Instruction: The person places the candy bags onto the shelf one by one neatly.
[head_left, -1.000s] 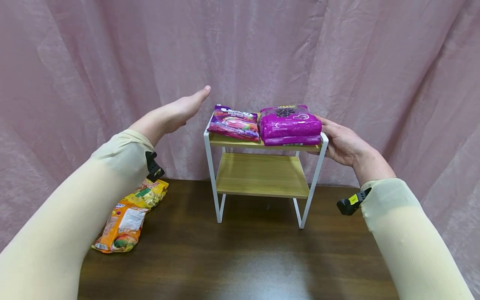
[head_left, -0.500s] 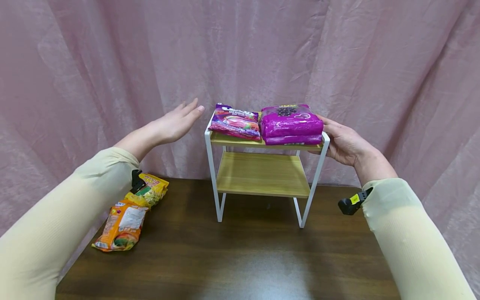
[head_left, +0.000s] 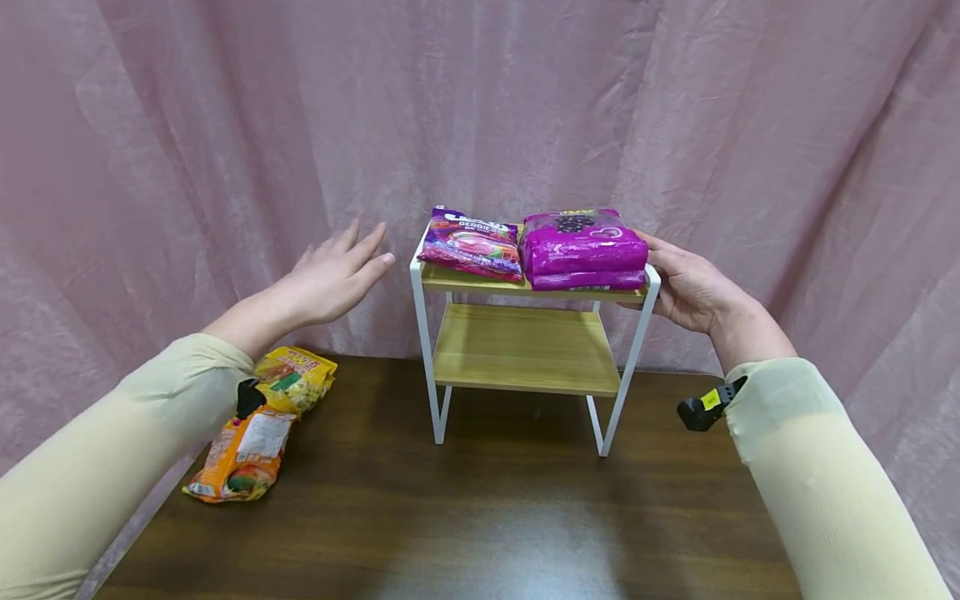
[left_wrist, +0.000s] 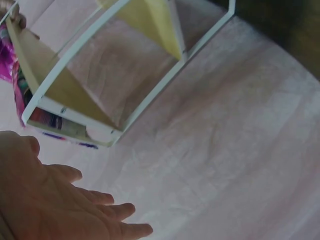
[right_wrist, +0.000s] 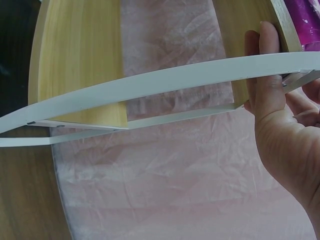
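Note:
A small two-tier shelf (head_left: 525, 350) with wooden boards and a white metal frame stands on the dark table. Two candy bags lie on its top board: a flatter purple-red berries bag (head_left: 472, 246) at left and a plump magenta bag (head_left: 581, 260) with dark berries pictured at right. My right hand (head_left: 693, 287) grips the top board's right end; in the right wrist view fingers (right_wrist: 270, 90) reach beneath that board. My left hand (head_left: 322, 283) hovers left of the shelf, touching nothing, its fingers spread, as the left wrist view also shows.
At the table's left lie a yellow candy bag (head_left: 296, 375) and an orange candy bag (head_left: 251, 458), partly overlapping, below my left forearm. A pink curtain (head_left: 480, 100) hangs close behind the shelf. Brown tabletop (head_left: 480, 517) extends in front.
My left hand has moved down and left, away from the shelf, and its fingers have spread. More of the yellow bag shows. My right hand stays at the shelf's right end.

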